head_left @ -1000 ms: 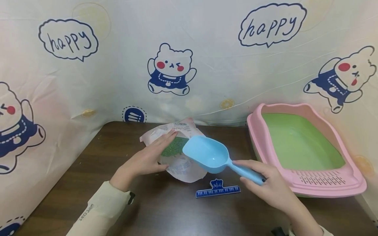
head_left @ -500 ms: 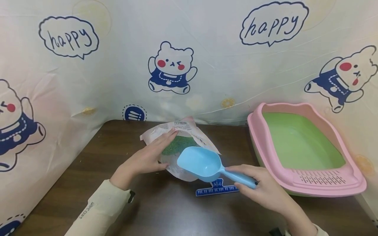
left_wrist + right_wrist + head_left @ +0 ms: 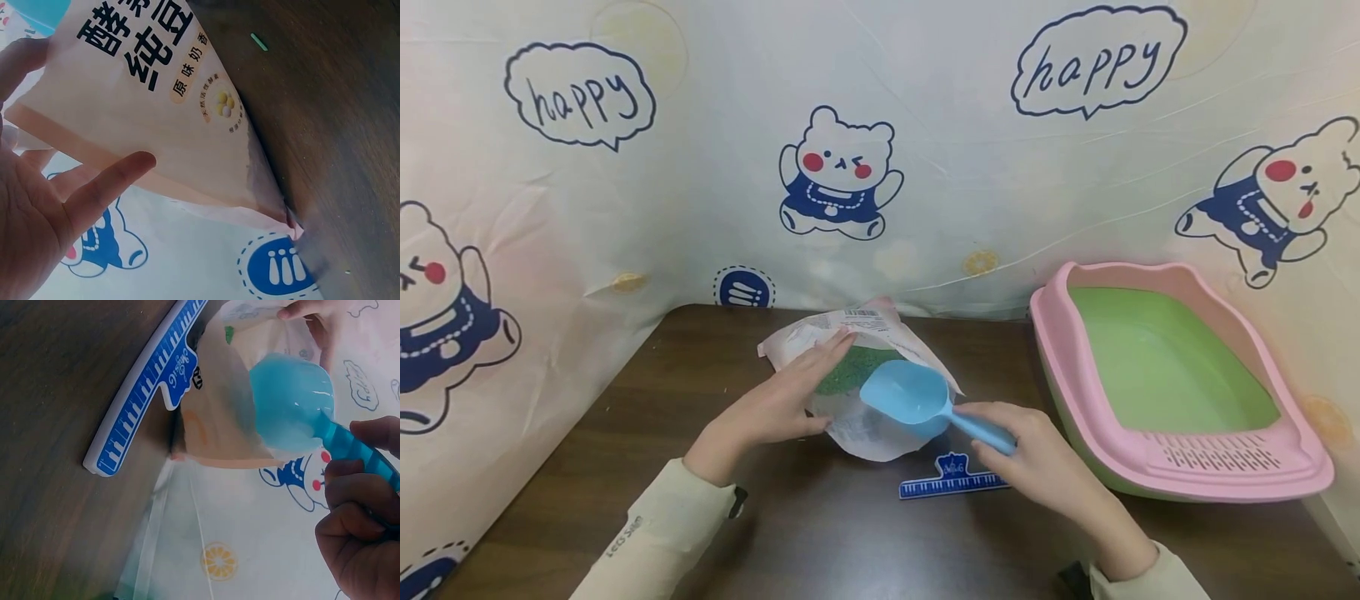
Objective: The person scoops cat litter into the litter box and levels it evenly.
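The right hand point(image 3: 1037, 450) grips the handle of a light blue scoop point(image 3: 904, 390). The scoop's bowl is over the mouth of a pale pink bag point(image 3: 865, 446) that shows green pellets point(image 3: 865, 364) inside. The right wrist view shows curled fingers around the handle and the blue bowl point(image 3: 290, 403) at the bag's opening. At the bag's left side, the left hand point(image 3: 771, 408) rests with its fingers straight along the rim and thumb toward the near side. In the left wrist view, one straight finger point(image 3: 115, 184) lies against the printed bag point(image 3: 156, 131).
A pink-rimmed green litter box point(image 3: 1225, 462) stands on the right of the dark wooden table point(image 3: 820, 533). A blue piano-print clip point(image 3: 953, 483) lies in front of the bag. Behind the table hangs a printed cloth point(image 3: 940, 175).
The scoop first came down and toward the near side, then rose slightly and tipped toward the bag's mouth; the right hand moved left with it. The left hand stays at the bag's rim.
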A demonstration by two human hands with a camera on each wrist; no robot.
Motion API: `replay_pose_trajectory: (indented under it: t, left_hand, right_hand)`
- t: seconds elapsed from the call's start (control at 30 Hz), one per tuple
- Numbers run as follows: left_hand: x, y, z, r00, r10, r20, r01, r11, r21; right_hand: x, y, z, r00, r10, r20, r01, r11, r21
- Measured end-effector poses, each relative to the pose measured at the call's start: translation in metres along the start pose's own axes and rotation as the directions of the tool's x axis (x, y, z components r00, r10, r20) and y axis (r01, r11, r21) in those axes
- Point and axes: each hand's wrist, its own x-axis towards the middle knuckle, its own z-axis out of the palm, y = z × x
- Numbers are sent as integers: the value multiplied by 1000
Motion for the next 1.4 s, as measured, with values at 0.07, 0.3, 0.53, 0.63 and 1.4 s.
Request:
replay_pose_trajectory:
  t: [0.07,0.3,0.53,0.63,1.4]
  left_hand:
    - [0,1,1,1000,1,0,-1,1000,-4]
    - [3,6,6,1000,-1,6,1,1000,3]
    - [5,13,8,999,-17,-36,21,995,98]
    - [5,13,8,999,-19,-51,26,992,126]
    - [13,7,3,1000,-2,-3,2,1000,-11]
  right_hand:
    - [2,1,0,1000,30,1,-30,1000,-9]
    - [9,9,-3,999,41,-17,-42,997,-68]
    - [13,14,-7,999,34,-15,-35,994,-105]
    - [15,11,-4,999,55,1,-54,994,-91]
    - [47,-10,42,993,69,95,-51,983,-177]
